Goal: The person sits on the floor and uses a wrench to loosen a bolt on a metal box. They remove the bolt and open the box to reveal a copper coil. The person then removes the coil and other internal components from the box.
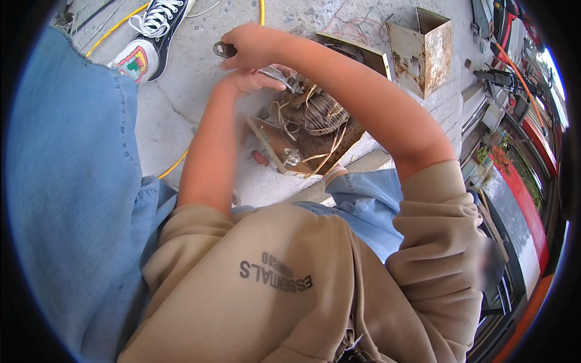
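My right hand [243, 46] is closed around the handle end of a metal wrench [275, 75], whose ring-shaped tip sticks out past the fingers. Nearer its head, my left hand [245, 81] grips the same wrench, thumb stretched along it. The wrench head reaches the top of a round motor-like part [318, 114] wound with brownish wire, where fittings are too small to make out. Loose tan strips and leads hang off this winding. It sits in an opened, rusty metal casing [266, 144] on the ground. My right forearm passes over the casing's far side.
A rusty box-shaped metal cover [422, 51] stands at the far right. Beside the casing lies a small red piece [260, 158]. Yellow cable [175, 163] runs along the concrete, and a sneaker [160, 30] is at upper left. Machinery and red metal parts crowd the right edge.
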Demonstrator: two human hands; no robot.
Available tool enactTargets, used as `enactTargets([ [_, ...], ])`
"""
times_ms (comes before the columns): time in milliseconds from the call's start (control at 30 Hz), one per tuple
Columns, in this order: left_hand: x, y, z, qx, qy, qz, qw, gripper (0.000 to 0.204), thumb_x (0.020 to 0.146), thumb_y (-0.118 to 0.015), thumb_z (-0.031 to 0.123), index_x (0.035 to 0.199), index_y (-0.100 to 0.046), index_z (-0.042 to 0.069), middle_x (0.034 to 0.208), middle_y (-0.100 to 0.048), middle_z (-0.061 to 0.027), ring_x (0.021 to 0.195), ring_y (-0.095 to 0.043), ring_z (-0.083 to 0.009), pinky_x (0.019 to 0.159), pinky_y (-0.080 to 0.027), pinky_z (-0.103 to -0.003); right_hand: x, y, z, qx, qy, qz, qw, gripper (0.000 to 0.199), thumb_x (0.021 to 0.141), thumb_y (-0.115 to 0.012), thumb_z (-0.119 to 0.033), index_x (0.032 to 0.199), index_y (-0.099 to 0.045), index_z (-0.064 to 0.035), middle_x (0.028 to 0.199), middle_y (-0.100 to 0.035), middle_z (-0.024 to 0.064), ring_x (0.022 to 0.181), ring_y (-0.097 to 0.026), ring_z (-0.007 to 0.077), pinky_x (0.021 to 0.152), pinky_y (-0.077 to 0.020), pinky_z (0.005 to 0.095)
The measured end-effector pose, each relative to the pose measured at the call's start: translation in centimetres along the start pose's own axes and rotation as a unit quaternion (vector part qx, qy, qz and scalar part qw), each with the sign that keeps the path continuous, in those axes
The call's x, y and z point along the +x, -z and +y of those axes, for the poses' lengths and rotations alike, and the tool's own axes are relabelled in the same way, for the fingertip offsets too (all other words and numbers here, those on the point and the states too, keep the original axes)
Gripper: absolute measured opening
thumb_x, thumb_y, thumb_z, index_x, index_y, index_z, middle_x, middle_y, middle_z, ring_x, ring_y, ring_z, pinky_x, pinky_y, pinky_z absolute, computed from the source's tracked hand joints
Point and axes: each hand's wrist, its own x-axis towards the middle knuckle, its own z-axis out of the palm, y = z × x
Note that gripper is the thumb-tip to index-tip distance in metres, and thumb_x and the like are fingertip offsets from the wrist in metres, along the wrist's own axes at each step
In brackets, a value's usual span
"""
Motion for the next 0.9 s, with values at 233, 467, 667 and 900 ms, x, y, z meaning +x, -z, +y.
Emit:
enactTargets([
  [233,0.7,0.0,0.7,0.152,0.064,0.005,0.986,0.04,0.072,-0.08,0.023,0.111,-0.07,0.017,0.115,-0.064,-0.001,0.11,-0.055,-0.0165,0.093,-0.045,-0.032,0.4,0.3,0.6,-0.077,0.001,-0.024,0.997,0.033,0.084,-0.06,-0.027,0.092,-0.063,0.0052,0.086,-0.066,0.0231,0.083,-0.065,0.038,0.077,-0.0506,0.0448],
  [467,0.4,-0.2,3.3,0.077,0.056,-0.018,0.995,0.056,0.058,-0.091,0.034,0.104,-0.07,0.01,0.116,-0.064,-0.0037,0.115,-0.049,-0.0123,0.1,-0.039,-0.031,0.3,1.5,-0.1,-0.122,0.012,-0.059,0.991,0.031,0.086,-0.054,-0.022,0.081,-0.068,0.005,0.078,-0.067,0.0204,0.074,-0.066,0.034,0.07,-0.0522,0.0441],
  [667,0.9,-0.1,2.2,0.062,0.064,-0.003,0.996,0.081,0.048,-0.094,0.041,0.109,-0.063,-0.003,0.127,-0.054,-0.0069,0.122,-0.043,-0.0157,0.104,-0.034,-0.031,0.5,1.6,0.2,-0.097,-0.008,-0.051,0.994,0.032,0.086,-0.054,-0.024,0.079,-0.068,0.0046,0.074,-0.067,0.0175,0.072,-0.066,0.0312,0.069,-0.0525,0.0425],
  [900,1.3,-0.6,1.9,0.173,0.016,0.051,0.983,0.043,0.059,-0.09,0.025,0.099,-0.075,0.016,0.108,-0.067,-0.0037,0.103,-0.055,-0.0194,0.09,-0.045,-0.033,0.6,2.1,1.4,-0.098,-0.004,-0.046,0.994,0.034,0.088,-0.06,-0.028,0.087,-0.061,0.0052,0.072,-0.065,0.0197,0.072,-0.065,0.0347,0.071,-0.0514,0.0427],
])
